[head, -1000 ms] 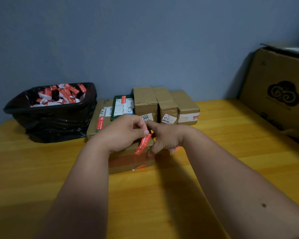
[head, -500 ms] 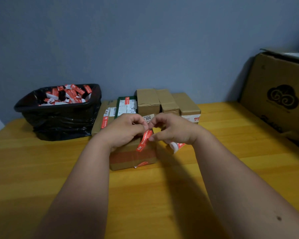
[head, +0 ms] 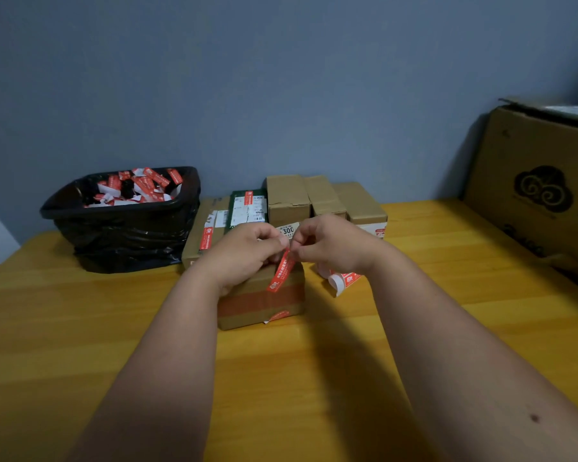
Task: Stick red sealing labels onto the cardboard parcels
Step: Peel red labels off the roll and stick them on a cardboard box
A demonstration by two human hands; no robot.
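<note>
My left hand (head: 244, 253) and my right hand (head: 334, 246) meet fingertip to fingertip above a cardboard parcel (head: 264, 301) on the yellow table. Both pinch the top end of one red sealing label (head: 281, 271), which hangs down slanted in front of the parcel's top edge. The parcel has a reddish tape band around its front and another red label stuck at its lower front edge. A short strip of red labels on curled white backing (head: 342, 281) lies on the table just right of the parcel, under my right wrist.
Several more parcels (head: 314, 200) stand in a row behind, against the blue wall, some with red labels. A black bag-lined bin (head: 124, 235) with discarded backing scraps sits at the back left. A large cardboard box (head: 544, 195) stands at the right table edge.
Both hands have risen slightly and drawn closer together at the label's top end. The label strip on the table has come into view beside my right wrist.
</note>
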